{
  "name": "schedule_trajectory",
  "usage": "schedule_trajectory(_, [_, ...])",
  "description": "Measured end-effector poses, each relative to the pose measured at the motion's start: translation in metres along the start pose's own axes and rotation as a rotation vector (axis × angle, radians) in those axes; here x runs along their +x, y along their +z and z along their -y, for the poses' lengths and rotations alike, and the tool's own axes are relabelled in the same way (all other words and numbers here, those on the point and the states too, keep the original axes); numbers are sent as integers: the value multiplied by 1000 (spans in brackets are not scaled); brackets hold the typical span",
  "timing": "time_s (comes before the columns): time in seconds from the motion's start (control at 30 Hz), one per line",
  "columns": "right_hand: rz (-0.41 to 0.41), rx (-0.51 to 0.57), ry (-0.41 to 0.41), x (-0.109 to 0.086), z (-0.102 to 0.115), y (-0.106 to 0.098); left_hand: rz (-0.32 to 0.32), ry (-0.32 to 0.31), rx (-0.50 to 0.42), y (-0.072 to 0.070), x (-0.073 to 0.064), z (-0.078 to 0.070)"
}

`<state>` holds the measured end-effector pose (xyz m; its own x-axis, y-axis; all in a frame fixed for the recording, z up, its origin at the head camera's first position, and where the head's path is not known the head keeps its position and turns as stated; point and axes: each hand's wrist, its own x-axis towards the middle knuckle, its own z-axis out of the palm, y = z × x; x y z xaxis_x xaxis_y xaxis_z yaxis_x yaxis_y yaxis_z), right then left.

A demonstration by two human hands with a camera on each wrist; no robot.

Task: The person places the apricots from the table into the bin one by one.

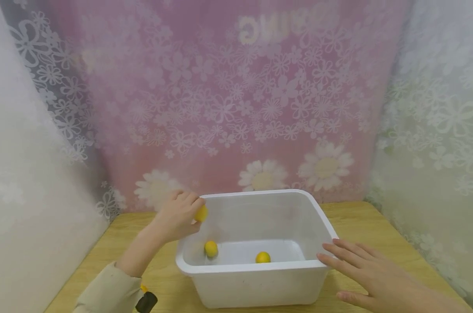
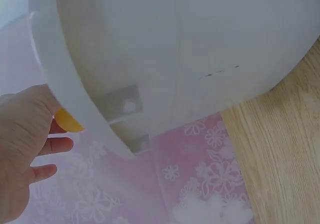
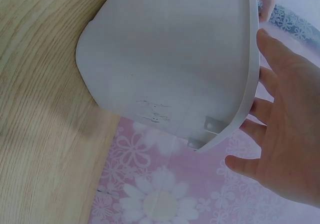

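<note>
On the table stands a white plastic tub [image 1: 260,284]. Over its far left corner, my left hand [image 1: 178,216] pinches a small round yellow fruit [image 1: 201,213] between thumb and fingers. In the left wrist view that yellow fruit [image 2: 68,121] shows partly behind the tub's rim. Inside the tub lie two more: one yellow fruit [image 1: 211,248] near the left wall, another yellow fruit [image 1: 263,257] near the front wall, its lower part hidden by the rim. My right hand [image 1: 371,271] is at the tub's right rim, fingers spread and fairly straight, fingertips right at the edge.
Wood-grain table [image 1: 350,221] surrounds the tub. A pink floral curtain [image 1: 221,108] hangs behind it, with pale sheets at left and right. By the left sleeve [image 1: 111,287] lies a small black object [image 1: 146,302] with a yellow part.
</note>
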<state>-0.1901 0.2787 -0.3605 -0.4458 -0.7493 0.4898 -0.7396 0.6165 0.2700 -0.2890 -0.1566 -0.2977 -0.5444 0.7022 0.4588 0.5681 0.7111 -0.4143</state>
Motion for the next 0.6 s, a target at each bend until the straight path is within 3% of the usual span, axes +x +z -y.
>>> schedule_trajectory(0.3, [-11,14,-8,0,0,0,60,38,-20,13,16,-3])
schedule_trajectory(0.6, [-8,21,9,1,1,0,84,-17,-27,15,18,-4])
